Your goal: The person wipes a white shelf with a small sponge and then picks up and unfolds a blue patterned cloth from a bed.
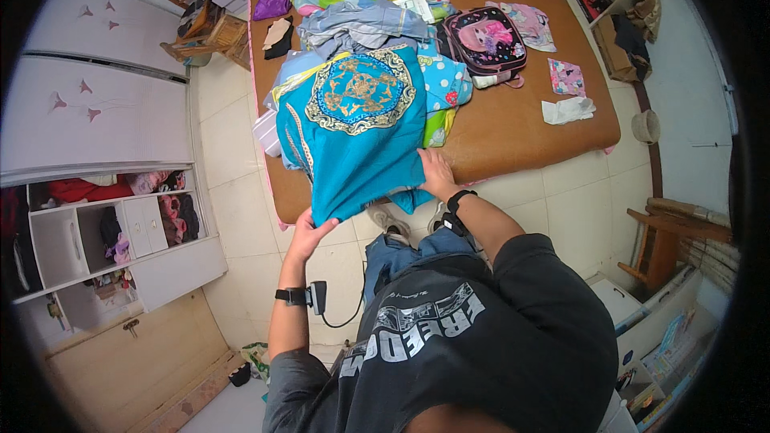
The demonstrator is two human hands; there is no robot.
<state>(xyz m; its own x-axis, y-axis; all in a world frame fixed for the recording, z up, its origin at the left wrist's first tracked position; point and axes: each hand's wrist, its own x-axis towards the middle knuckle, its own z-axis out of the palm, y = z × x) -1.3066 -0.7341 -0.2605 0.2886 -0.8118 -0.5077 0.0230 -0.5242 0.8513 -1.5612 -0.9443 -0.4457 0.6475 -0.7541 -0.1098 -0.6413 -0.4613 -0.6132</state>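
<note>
A turquoise cloth [361, 150] with an ornate gold and cream medallion spreads over a heap of fabrics at the bed's near end. My left hand [310, 234] grips its near left corner between thumb and fingers, just past the bed edge. At the cloth's right edge lies my right hand [437, 171], its fingers on the fabric; the thumb is partly hidden. Between my hands the near edge hangs slack above my shoes. Beneath and beside the cloth are a blue polka-dot fabric [446, 78] and grey-blue clothes [364, 27].
On the brown bed mat [511, 132] lie a black and pink school backpack [486, 41], a white cloth [568, 110], a pink patterned cloth [566, 77] and a purple folded item [272, 5]. A wardrobe [108, 240] with open shelves stands left. Wooden chairs [219, 36] are at the far left.
</note>
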